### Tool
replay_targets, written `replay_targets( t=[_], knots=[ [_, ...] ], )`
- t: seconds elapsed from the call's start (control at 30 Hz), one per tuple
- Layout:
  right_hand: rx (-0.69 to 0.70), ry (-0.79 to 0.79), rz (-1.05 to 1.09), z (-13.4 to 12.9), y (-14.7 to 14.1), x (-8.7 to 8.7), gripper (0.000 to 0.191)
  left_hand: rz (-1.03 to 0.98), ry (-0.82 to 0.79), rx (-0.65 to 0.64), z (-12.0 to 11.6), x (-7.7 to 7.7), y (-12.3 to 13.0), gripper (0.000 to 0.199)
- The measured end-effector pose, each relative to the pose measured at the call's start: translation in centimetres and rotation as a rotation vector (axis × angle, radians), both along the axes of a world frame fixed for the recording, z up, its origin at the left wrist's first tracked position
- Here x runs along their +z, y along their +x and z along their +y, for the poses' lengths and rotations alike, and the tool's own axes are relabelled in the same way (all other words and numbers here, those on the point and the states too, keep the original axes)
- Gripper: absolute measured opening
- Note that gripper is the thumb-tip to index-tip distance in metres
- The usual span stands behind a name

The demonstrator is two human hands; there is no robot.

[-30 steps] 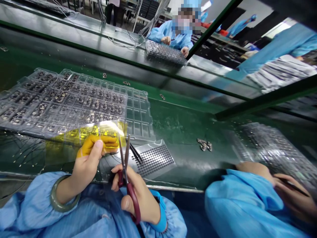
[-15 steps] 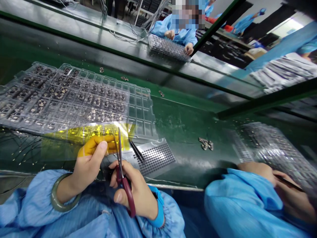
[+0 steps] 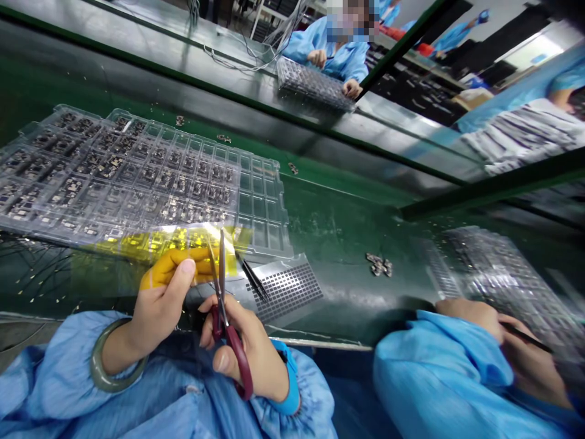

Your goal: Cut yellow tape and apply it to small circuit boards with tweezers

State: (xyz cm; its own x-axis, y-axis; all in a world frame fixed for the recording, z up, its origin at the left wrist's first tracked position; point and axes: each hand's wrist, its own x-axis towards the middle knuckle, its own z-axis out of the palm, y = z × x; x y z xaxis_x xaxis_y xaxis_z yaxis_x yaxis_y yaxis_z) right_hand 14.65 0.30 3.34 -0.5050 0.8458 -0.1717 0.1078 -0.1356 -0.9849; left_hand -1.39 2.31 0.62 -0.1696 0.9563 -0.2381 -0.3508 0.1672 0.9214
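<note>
With the left hand I held a clear yellow film; its thumb was closed toward the bent fingers, with the film between them. The film was spread to the left, in front of the lower edge of the clear trays, which carried many small circuit boards.

In the right hand I had scissors with dark red handles. The fingers were curled around these handles, and the blades stood a little open, pointing up at the right part of the film. I could not tell whether the film was between the blades.

Just beside, black tweezers lay partly over a clear sheet with rows of dark small squares, on the green table. More to the right there was a small pile of parts. Farther right I saw a co-worker's hand near another tray.
</note>
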Motion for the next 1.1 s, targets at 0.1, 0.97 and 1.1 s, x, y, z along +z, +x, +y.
replay_targets(
  t=[0.1, 0.97, 1.1],
  knots=[
    [-0.054, -0.048, 0.026, -0.2, -0.2, -0.1, 0.073, 0.026, 0.022, 0.006, 0.2, 0.6, 0.1, 0.032],
    [-0.165, -0.060, 0.034, 0.0, -0.7, 0.1, 0.077, 0.387, 0.248, -0.055, 0.0, 1.8, -0.2, 0.035],
    [-0.163, -0.082, 0.032, 0.2, -0.7, 0.3, 0.073, 0.362, 0.246, -0.038, 0.2, 2.1, 0.0, 0.032]
  ],
)
